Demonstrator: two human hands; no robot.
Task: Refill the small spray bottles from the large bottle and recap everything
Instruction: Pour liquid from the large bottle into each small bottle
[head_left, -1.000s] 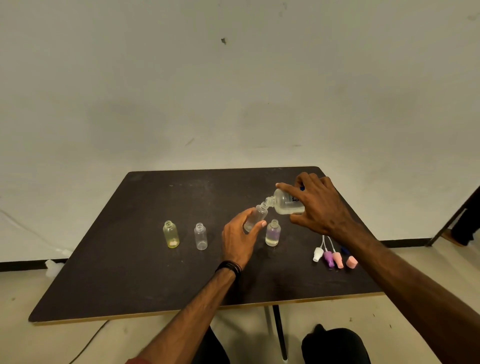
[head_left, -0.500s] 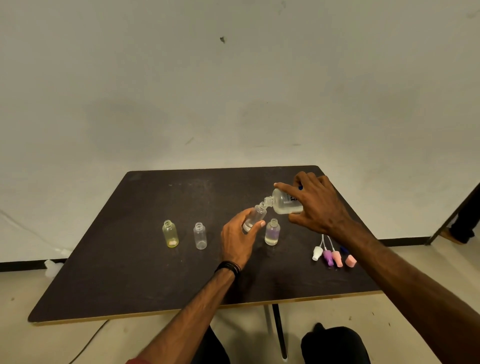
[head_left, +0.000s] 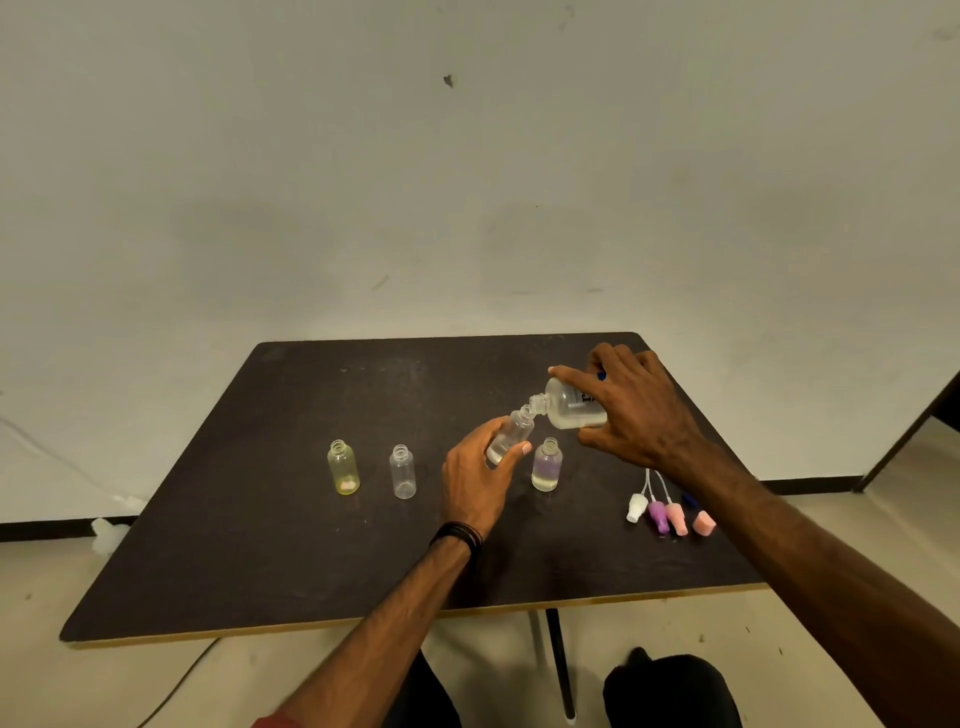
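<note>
From the head camera, the dark table (head_left: 260, 519) fills the lower middle of the view, with a pale wall behind it; the right hand (head_left: 636, 410) is closed over the large bottle (head_left: 566, 405), fingers across its top and thumb beneath, holding it tipped on its side above the table with the neck pointing left and slightly down; clear liquid lies along the lower side of it. The left hand (head_left: 475, 480) is wrapped around a small clear bottle (head_left: 511, 434), thumb on the right side and fingers on the left, holding it tilted so that its open mouth leans up to the right; that mouth sits just under and against the large bottle's neck; a dark wristband (head_left: 457, 535) circles the left wrist.

Just right of the left thumb, a small purple-tinted bottle (head_left: 546, 465) stands upright and uncapped on the table, below the large bottle; further left, apart from both hands, stand an uncapped clear bottle (head_left: 402, 472) and an uncapped yellow-tinted bottle (head_left: 343, 467). Near the right forearm lie the spray caps in a row: white (head_left: 636, 507), purple (head_left: 658, 516), pink (head_left: 677, 518) and another pink (head_left: 703, 523), the first three with thin tubes pointing away.
</note>
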